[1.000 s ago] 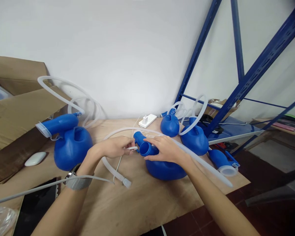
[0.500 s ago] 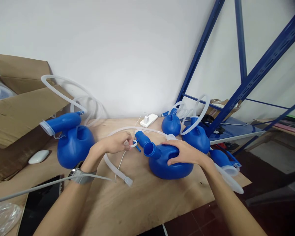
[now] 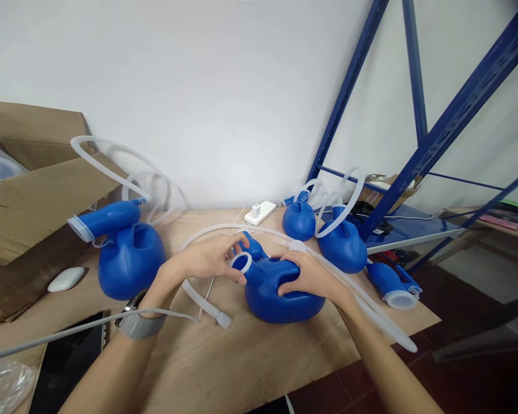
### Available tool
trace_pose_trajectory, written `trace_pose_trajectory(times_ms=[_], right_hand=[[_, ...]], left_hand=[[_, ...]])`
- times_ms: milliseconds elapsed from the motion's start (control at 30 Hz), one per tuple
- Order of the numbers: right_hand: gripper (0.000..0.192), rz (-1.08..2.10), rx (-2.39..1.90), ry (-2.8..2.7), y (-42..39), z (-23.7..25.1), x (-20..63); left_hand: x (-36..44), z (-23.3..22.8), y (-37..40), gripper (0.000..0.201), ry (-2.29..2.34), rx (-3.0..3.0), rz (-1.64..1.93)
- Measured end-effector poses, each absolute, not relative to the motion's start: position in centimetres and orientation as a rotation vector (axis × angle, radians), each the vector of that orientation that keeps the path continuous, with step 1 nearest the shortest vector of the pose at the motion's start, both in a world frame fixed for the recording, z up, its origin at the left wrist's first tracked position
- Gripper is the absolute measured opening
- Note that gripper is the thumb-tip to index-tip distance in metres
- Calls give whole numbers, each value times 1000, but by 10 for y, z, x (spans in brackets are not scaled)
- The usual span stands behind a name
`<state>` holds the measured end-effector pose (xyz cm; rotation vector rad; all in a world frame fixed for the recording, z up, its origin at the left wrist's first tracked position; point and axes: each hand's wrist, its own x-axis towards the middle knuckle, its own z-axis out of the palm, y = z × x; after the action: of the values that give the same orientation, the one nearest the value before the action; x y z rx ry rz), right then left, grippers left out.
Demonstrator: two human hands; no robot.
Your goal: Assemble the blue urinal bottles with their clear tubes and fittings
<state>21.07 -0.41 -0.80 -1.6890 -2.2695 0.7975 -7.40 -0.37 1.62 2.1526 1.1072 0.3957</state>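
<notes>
My left hand (image 3: 213, 257) pinches a white ring (image 3: 246, 267) at the mouth of a round blue plastic jug (image 3: 280, 305). How far the ring sits on the neck, I cannot tell. My right hand (image 3: 311, 276) grips the jug by its handle area, with the thumb at the hollow. The jug rests on the wooden table, its neck pointing left toward me. Just behind the neck lies a loose blue spout piece (image 3: 254, 248), partly hidden by my left fingers. A clear flexible tube (image 3: 198, 298) curves around behind both hands.
On the left stand another blue jug (image 3: 132, 264) with spout and tube, a cardboard box (image 3: 47, 201) and a white mouse (image 3: 66, 279). Two more jugs (image 3: 299, 221) stand back right, near a loose blue spout (image 3: 388, 283) and a blue metal rack (image 3: 408, 172). A white charger (image 3: 259, 213) lies behind.
My left hand has brought the white ring right to the jug's mouth. The jug has shifted left under my right hand, toward the left one.
</notes>
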Motion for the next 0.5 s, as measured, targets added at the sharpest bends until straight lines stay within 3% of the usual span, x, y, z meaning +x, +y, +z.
trace_pose_trajectory(times_ms=[67, 267, 500], right_hand=[[76, 817, -1703, -2249, -5, -7, 207], [79, 779, -1679, -2268, -3, -12, 207], [79, 725, -1620, -2324, -1, -12, 208]], left_hand=[[-74, 19, -7, 77, 1162, 2206, 369], [-68, 31, -13, 57, 1259, 2279, 257], [-69, 35, -14, 56, 1291, 2246, 213]])
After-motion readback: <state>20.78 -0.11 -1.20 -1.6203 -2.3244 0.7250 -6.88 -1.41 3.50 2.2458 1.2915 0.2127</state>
